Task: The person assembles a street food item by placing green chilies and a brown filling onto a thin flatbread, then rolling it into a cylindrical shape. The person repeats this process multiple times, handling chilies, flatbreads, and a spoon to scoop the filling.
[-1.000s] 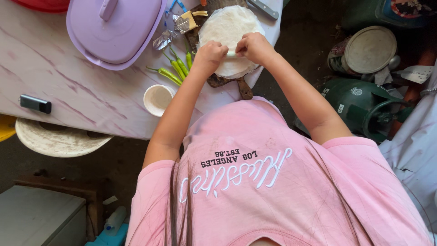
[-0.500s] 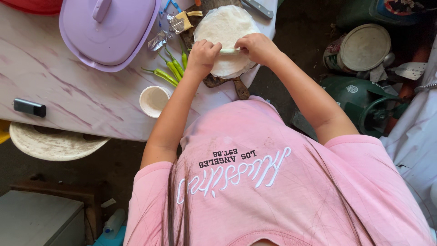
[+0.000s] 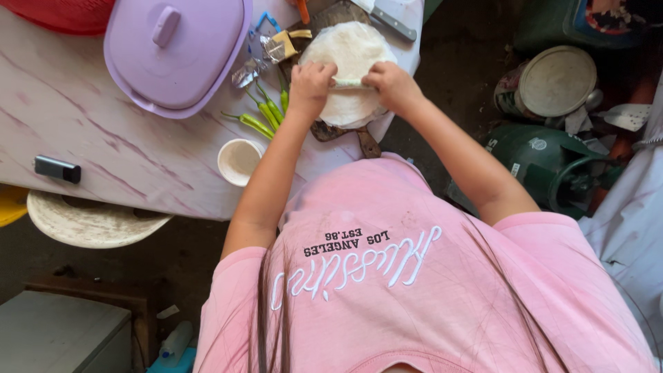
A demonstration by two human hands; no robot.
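Left hand (image 3: 310, 86) and right hand (image 3: 391, 84) are both closed on the ends of a thin pale green item, possibly a chilli (image 3: 349, 83), held over a stack of flatbreads (image 3: 352, 52) on a board (image 3: 366, 141). More chillies (image 3: 259, 119) lie just left on the tabletop (image 3: 124, 159), near a cup (image 3: 239, 161) and lilac lidded pot (image 3: 173, 52)

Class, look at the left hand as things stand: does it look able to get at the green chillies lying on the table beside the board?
Probably yes. The left hand is on the flatbread, with the green chillies just beside it on the table. Nothing lies between them, though both hands are busy pinching the flatbread.
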